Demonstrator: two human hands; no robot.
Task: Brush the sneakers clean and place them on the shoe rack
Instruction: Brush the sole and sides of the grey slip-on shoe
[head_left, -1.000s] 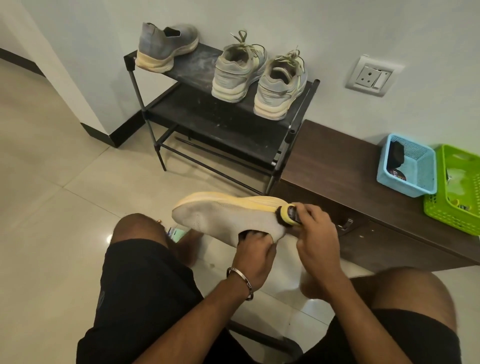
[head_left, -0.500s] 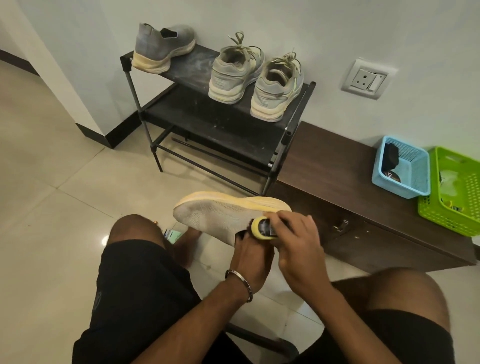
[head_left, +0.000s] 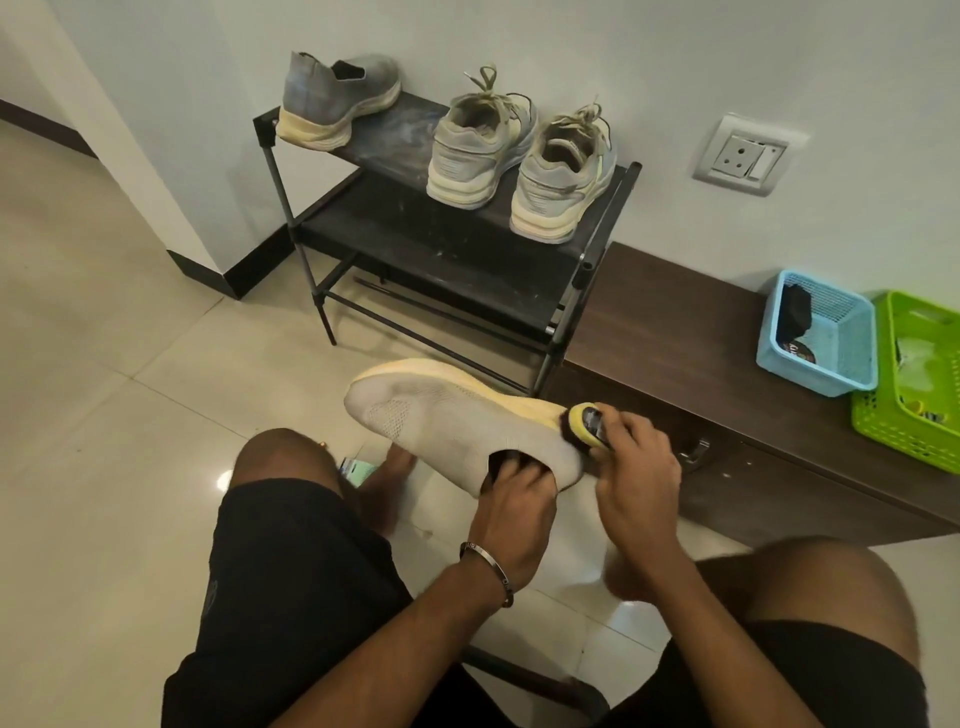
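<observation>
We saw the sneaker (head_left: 457, 426) held in the air above the floor, its long axis running from toe at left to heel at right. Our left hand (head_left: 514, 499) gripped its collar from below, fingers inside, while our right hand (head_left: 631, 457), nearer the heel, clasped the brush (head_left: 584, 422) against it.

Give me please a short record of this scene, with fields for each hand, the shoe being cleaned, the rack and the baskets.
left hand: fingers inside the grey sneaker, holding it up
right hand: grips the yellow brush against the sneaker's heel end
shoe rack: three shoes on the top shelf
baskets: blue basket and green basket on the brown bench
</observation>
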